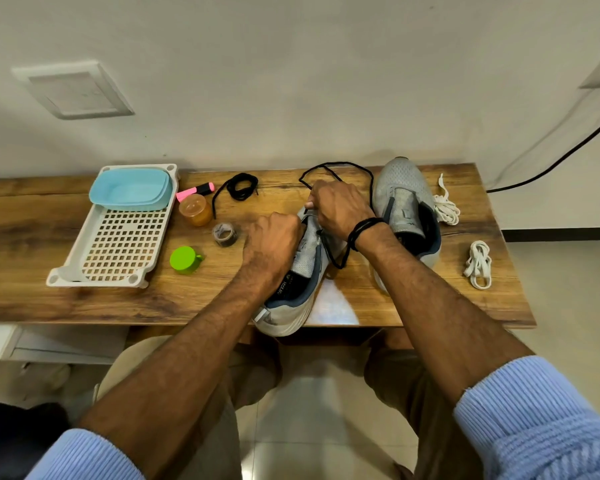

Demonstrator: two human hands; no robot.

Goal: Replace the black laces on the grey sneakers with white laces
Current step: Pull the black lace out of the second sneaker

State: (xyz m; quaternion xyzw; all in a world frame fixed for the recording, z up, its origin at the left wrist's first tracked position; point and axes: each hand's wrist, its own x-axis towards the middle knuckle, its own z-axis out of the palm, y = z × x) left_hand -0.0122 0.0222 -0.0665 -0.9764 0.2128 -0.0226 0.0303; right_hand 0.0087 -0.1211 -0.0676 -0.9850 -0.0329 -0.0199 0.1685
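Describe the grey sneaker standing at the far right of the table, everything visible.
The grey mesh sneaker with a dark blue collar lining sits upright on the wooden table, toe toward the wall, heel toward the person. It carries no lace; its silvery tongue is exposed. The sole looks pale grey. A loose bundle of white lace lies against its right side. The right hand's forearm hides part of its near left edge, and a black lace loops close by its toe.

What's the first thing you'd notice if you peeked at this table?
Two hands in the middle: the left hand steadies a grey sneaker while the right hand pulls its black lace. Left of them, a blue tub sits in a white tray.
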